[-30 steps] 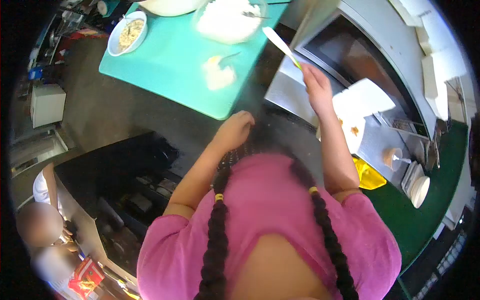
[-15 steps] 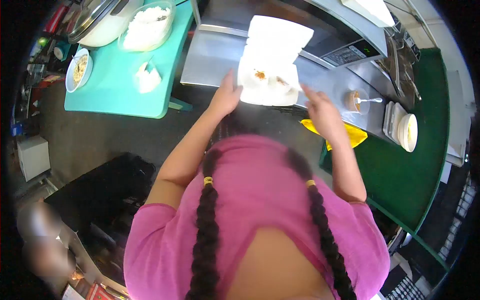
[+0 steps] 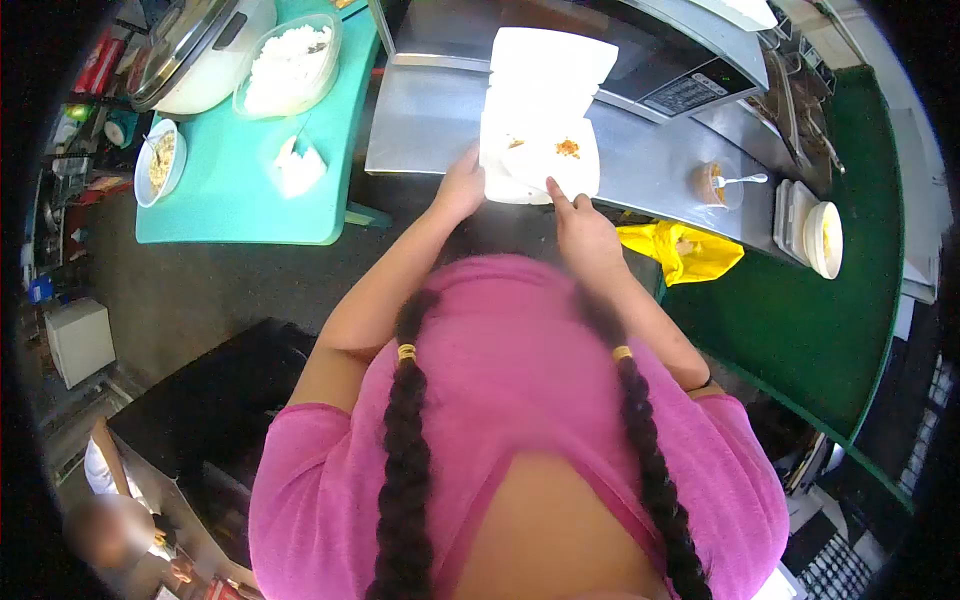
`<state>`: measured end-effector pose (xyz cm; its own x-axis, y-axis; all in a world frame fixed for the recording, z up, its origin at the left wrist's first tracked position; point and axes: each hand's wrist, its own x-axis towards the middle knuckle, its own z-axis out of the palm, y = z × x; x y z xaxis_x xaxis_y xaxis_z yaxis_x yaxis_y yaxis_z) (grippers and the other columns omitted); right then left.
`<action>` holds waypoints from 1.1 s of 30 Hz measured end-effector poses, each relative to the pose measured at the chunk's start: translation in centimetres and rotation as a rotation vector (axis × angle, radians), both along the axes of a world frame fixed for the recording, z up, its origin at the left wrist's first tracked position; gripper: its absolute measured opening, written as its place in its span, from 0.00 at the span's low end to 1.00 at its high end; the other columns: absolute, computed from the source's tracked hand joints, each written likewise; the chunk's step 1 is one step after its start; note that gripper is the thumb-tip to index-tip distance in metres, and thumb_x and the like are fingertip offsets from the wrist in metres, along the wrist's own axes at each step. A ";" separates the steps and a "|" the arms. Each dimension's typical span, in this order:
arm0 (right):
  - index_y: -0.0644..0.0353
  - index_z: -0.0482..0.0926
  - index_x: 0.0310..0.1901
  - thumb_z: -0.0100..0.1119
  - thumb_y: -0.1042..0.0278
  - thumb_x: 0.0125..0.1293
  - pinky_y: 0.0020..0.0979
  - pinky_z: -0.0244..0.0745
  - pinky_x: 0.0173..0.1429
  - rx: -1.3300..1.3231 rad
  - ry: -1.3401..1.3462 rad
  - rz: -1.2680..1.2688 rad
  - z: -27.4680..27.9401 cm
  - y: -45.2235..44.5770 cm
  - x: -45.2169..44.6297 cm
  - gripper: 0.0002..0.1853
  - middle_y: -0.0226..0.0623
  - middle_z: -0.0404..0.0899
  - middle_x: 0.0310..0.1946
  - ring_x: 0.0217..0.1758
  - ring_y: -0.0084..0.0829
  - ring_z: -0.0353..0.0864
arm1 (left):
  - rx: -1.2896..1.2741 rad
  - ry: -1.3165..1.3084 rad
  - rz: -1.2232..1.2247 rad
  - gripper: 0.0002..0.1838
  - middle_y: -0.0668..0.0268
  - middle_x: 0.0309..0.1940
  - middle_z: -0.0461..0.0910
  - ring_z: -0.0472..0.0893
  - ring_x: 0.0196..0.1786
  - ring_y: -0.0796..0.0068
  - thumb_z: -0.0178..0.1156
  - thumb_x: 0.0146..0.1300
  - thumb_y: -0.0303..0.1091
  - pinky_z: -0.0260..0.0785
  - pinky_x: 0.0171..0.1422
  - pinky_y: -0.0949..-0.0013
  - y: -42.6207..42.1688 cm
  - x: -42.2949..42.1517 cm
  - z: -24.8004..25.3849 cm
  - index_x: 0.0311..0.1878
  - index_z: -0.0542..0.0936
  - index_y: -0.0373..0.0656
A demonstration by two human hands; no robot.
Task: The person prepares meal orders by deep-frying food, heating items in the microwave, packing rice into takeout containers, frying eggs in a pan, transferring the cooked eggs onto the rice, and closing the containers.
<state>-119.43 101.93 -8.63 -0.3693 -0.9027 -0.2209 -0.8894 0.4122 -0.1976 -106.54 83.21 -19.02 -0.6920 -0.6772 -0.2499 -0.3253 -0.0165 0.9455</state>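
Observation:
A white foam takeaway box stands with its lid up on the metal counter's front edge. Small orange-brown food bits lie in its base, with a smaller brownish patch to their left. White on white makes other contents hard to tell apart. My left hand grips the box's left side, thumb side against it. At the front rim is my right hand, index finger stretched over the white base and touching it, the other fingers partly curled. No separate thing shows in the right hand.
A microwave stands behind the box. To the right are a clear cup with a white fork, stacked containers and a yellow bag. The turquoise table at left bears a rice tub. Another person is at lower left.
My right hand has moved left from the box's right corner to its front rim. The orange food bits now show right of centre instead of left. My left hand stays at the left side.

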 end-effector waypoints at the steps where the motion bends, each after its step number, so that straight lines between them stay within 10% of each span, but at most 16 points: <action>1: 0.45 0.62 0.74 0.47 0.66 0.73 0.48 0.80 0.40 0.021 0.000 -0.007 0.0 -0.1 0.3 0.28 0.50 0.76 0.41 0.36 0.50 0.83 | 0.003 -0.002 -0.006 0.32 0.64 0.54 0.79 0.82 0.44 0.76 0.42 0.68 0.26 0.77 0.40 0.73 -0.2 0.1 -0.8 0.76 0.61 0.50; 33: 0.55 0.66 0.71 0.45 0.72 0.67 0.49 0.77 0.47 -0.057 -0.083 0.011 1.9 -3.3 0.0 0.28 0.56 0.80 0.35 0.40 0.54 0.82 | 0.270 0.037 0.017 0.34 0.56 0.69 0.66 0.80 0.57 0.60 0.38 0.69 0.25 0.83 0.48 0.59 0.2 0.9 3.9 0.79 0.52 0.53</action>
